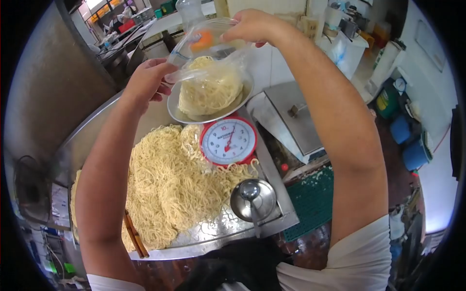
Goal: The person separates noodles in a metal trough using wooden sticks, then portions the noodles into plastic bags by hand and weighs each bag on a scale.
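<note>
A clear plastic bag (218, 65) with noodles (211, 94) in it is held up by its mouth above the scale. My left hand (150, 82) pinches the bag's near left edge, and my right hand (255, 26) grips the far right edge. The noodles rest in the metal weighing pan (182, 116) of a red National dial scale (229, 140). Directly below lies a large heap of loose yellow noodles (165, 184) on a metal tray (208, 237). Some fingers of my right hand are hidden behind the plastic.
A metal bowl (267, 196) with a ladle (251, 194) sits at the tray's right corner. Wooden chopsticks (136, 235) lean at the front edge. A metal box lid (296, 116) is right of the scale, above a green mat (310, 199). Blue bins (415, 150) stand farther right.
</note>
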The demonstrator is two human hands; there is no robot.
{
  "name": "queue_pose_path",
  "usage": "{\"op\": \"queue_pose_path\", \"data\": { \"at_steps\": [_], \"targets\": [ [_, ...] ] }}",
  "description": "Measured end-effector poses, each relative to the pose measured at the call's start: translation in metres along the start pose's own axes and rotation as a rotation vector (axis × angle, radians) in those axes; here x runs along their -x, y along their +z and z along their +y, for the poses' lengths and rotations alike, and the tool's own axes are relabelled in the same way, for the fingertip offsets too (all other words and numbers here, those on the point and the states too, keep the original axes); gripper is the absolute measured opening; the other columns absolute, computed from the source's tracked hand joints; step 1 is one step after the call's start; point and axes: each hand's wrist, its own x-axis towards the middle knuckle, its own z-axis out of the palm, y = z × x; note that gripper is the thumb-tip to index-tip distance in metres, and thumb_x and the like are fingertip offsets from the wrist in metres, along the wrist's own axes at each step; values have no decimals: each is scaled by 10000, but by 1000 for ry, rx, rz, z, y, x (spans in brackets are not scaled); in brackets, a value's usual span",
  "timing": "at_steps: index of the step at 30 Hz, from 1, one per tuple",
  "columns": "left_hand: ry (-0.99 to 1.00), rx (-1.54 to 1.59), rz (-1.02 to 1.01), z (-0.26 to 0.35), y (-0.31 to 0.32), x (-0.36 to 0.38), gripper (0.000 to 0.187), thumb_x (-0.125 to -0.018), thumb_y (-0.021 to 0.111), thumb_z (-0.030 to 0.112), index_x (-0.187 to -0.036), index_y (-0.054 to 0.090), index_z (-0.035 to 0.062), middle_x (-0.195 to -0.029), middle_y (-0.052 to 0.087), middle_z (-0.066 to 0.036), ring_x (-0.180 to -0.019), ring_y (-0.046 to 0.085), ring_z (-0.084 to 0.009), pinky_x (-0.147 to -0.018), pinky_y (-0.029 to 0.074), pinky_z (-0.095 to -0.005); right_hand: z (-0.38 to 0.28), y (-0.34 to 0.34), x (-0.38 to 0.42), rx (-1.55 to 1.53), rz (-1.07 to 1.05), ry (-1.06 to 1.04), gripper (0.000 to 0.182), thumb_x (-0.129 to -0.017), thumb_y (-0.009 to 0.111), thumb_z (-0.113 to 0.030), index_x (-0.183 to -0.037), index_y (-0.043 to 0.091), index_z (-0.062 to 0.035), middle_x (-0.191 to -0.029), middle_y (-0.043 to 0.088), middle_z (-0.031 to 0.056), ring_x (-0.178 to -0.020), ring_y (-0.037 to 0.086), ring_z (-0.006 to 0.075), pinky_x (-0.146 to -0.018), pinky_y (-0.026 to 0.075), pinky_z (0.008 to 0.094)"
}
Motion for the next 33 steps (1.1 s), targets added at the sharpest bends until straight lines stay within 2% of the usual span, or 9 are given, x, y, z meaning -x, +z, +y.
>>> {"op": "queue_pose_path", "data": {
  "at_steps": [9,18,20,22,25,27,29,31,33],
  "targets": [
    [38,-138,-11,-20,-17,3,305,-770,583,168,-1044,599,35,-707,579,-27,-519,541,-107,-432,388,-252,14,16,0,12,-45,145,380,-717,716,-375,-932,641,-71,-709,590,31,-553,547,137,-450,409,269],
    [524,-315,263,-3,-68,19,126,-866,447,60,-875,572,60,-563,460,14,-451,453,-73,-412,361,-247,-48,19,-22,-312,581,-506,173,-836,552,-172,-793,671,-54,-702,651,84,-620,598,172,-546,480,346],
    [516,-141,289,9,-88,50,152,-886,421,65,-890,573,75,-611,480,19,-473,449,-64,-424,351,-233,-109,-1,46,-477,465,-264,166,-858,514,-129,-851,667,-65,-703,641,54,-603,579,155,-509,463,320],
    [555,45,291,14,-120,81,170,-922,439,110,-989,593,81,-670,497,13,-515,455,-54,-443,357,-222,-129,-12,86,-471,393,-419,154,-864,525,-138,-922,663,-102,-724,630,22,-576,555,136,-477,444,288],
    [555,-119,360,19,-136,150,265,-964,430,128,-1203,524,62,-825,574,-82,-600,551,-111,-543,474,-222,-116,-16,88,-506,200,-376,217,-866,588,-237,-1052,641,-140,-803,635,12,-533,517,111,-438,411,271],
    [693,-344,462,-11,-151,175,231,-953,442,157,-1106,584,60,-755,549,-5,-569,479,-52,-464,377,-211,-89,9,71,-467,171,-198,194,-868,563,-263,-962,676,-136,-730,610,-21,-492,459,48,-409,349,221],
    [772,-204,327,-48,-139,210,283,-977,406,173,-1157,569,27,-844,588,-24,-599,497,-63,-495,401,-201,-129,65,125,-380,-116,-335,211,-866,572,-269,-963,675,-111,-867,671,17,-786,618,94,-630,505,280],
    [331,-95,229,-109,-119,259,313,-910,394,1,-1128,616,33,-746,570,-1,-585,488,-63,-564,404,-217,-99,137,136,-638,-434,-381,135,-851,603,-133,-970,656,-98,-882,659,-21,-785,604,70,-706,503,263],
    [126,-184,170,-169,-96,295,234,-924,417,10,-1054,612,7,-734,612,-49,-602,551,-105,-578,454,-248,-61,206,174,-300,-392,-441,161,-845,577,-111,-987,647,-81,-888,668,71,-823,642,191,-743,495,327]
  ]
}}
